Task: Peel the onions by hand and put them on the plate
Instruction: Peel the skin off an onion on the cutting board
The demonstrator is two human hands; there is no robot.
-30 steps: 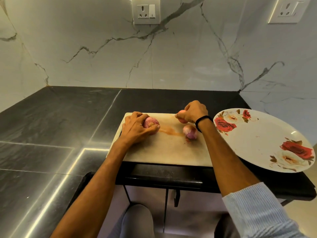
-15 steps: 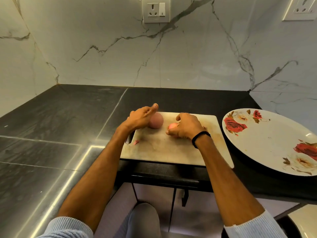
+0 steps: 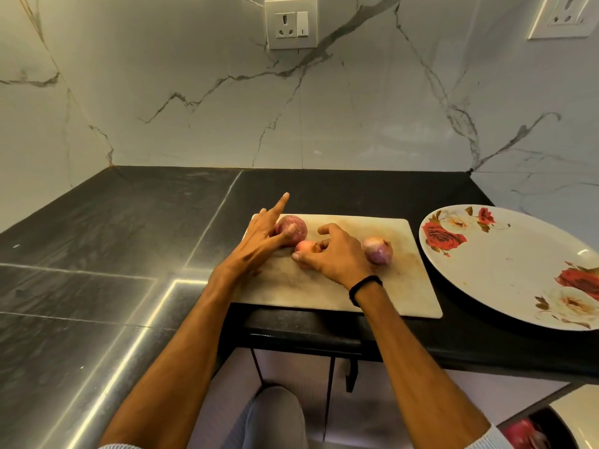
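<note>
- Left hand [image 3: 259, 244] is over the left end of the cutting board [image 3: 324, 293], fingers stretched out straight and gripping nothing. The forefinger points up and away towards the wall.
- One fingertip of that hand rests against the big red onion [image 3: 293, 233], which sits at the board's far left corner with its dark skin on.
- Right hand [image 3: 335, 259] is mid-board, fingers curled, pinching the small pale onion [image 3: 304, 247] at the fingertips. That onion sits low on the board, just in front of the big red one and close against it.
- A black wristband [image 3: 364, 288] circles the right wrist.
- The third onion [image 3: 377, 251], purple-skinned, lies on the board just right of the right hand, and nobody is touching it.
- The plate [image 3: 505, 280], white with red roses, sits on the black counter [image 3: 129, 238] right of the board, with no onion on it.
- A wall socket [image 3: 290, 24] sits high on the marble behind.
</note>
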